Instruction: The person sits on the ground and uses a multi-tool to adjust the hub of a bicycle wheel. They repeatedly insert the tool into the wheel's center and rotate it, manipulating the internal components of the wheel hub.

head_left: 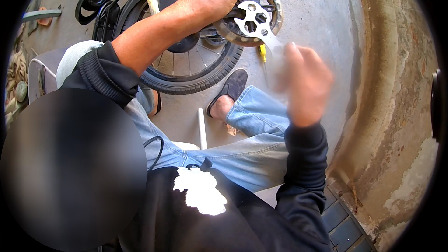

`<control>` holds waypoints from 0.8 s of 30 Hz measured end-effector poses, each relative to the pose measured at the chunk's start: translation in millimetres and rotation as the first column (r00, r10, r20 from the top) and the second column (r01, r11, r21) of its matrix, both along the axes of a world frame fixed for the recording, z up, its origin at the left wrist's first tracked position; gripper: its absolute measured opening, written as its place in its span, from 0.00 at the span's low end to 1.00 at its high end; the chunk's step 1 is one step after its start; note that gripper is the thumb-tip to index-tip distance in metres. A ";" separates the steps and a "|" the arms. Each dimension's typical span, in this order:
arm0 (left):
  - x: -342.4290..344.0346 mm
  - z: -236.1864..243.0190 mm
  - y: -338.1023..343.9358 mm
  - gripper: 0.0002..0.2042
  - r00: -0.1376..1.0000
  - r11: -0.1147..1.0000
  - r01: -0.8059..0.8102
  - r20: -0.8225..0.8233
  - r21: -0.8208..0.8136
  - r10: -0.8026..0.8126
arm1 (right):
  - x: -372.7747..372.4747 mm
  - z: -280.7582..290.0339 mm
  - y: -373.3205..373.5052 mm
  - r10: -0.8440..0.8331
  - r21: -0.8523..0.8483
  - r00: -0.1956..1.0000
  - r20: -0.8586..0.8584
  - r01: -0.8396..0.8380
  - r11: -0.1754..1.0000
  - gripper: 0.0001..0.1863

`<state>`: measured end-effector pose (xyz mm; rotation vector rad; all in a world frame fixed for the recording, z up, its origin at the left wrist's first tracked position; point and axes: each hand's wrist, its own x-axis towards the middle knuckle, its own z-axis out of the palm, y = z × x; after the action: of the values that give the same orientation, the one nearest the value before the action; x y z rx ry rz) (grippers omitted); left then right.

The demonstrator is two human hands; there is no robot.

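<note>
Gleaming silver, flat wrench (258, 27), hex-holed (blurred below)

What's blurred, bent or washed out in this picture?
Head view: the right hand is motion-blurred, while the multi-hole spanner's holed end looks crisp; head view: the wall curves with the fisheye; head view: a white patch on the dark top shows no detail.

Wrench (257, 27): flat, silver-coloured metal, its broad head pierced by several six-sided holes and notched at the edge; head toward the upper left, handle slanting down to the right into blur. Small wheel (278, 11): greyish tyre, dark spokes, partly behind the wrench head. Bicycle wheel (186, 87): larger, black-tyred, wire-spoked, just beside.
</note>
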<state>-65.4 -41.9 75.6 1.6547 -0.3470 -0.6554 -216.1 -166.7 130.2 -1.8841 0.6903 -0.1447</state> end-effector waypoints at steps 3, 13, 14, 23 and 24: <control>6.4 -20.8 -3.4 0.19 0.951 1.000 0.022 0.309 0.014 -0.025 | -5.6 -11.0 4.8 0.062 -0.042 0.993 0.103 -0.058 0.997 0.11; 4.2 -9.5 -6.5 0.17 0.988 1.000 -0.016 -0.156 -0.015 0.013 | -13.2 -8.3 14.3 0.067 0.012 0.998 -0.004 -0.067 0.998 0.08; 4.3 -8.8 -6.3 0.17 0.984 1.000 -0.015 -0.176 -0.018 0.012 | -16.2 -9.5 16.7 0.121 0.010 0.992 -0.037 -0.121 0.993 0.07; 3.0 -5.4 -7.3 0.17 0.976 1.000 -0.012 -0.218 -0.018 0.008 | -14.7 -12.9 33.7 -0.025 0.208 0.997 -0.079 0.041 0.977 0.12; 4.0 -6.1 -7.5 0.17 0.981 1.000 -0.011 -0.195 -0.013 0.008 | -12.1 -10.1 37.2 -0.081 0.258 0.988 -0.134 0.113 0.960 0.12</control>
<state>-61.4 -49.4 69.4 1.5632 -0.2018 -0.7990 -228.2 -129.5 120.1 -1.6125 0.8436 0.0016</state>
